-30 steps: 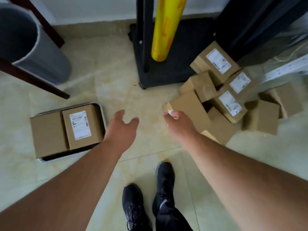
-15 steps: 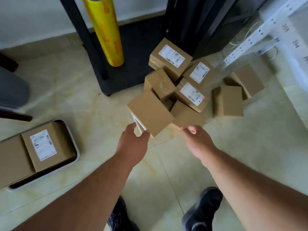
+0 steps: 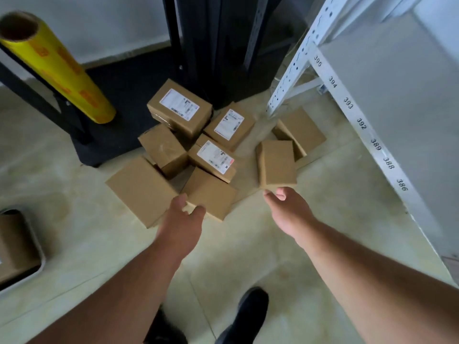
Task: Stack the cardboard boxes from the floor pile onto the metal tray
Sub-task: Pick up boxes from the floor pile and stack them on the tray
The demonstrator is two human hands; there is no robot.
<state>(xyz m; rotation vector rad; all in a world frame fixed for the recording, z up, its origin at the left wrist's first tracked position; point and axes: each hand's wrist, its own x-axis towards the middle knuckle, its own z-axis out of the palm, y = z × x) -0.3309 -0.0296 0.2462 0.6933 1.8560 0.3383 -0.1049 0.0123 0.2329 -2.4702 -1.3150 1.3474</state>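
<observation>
At 9 o'clock the metal tray [image 3: 41, 259] is cut off by the frame edge, with part of one brown box [image 3: 15, 247] lying in it. The pile [image 3: 198, 150] of plain and labelled cardboard boxes lies on the glossy tiled floor [image 3: 74, 207] at 12 o'clock. The left hand [image 3: 182, 223] reaches over the pile's near boxes, fingers loosely spread, gripping nothing. The right hand [image 3: 289, 211], relaxed and empty, hangs just below an upright box [image 3: 276, 163]; whether they touch is unclear.

A storeroom: numbered white shelving [image 3: 367, 130], labelled cardboard boxes [image 3: 181, 108] and a stretch-wrap roll [image 3: 62, 70].
</observation>
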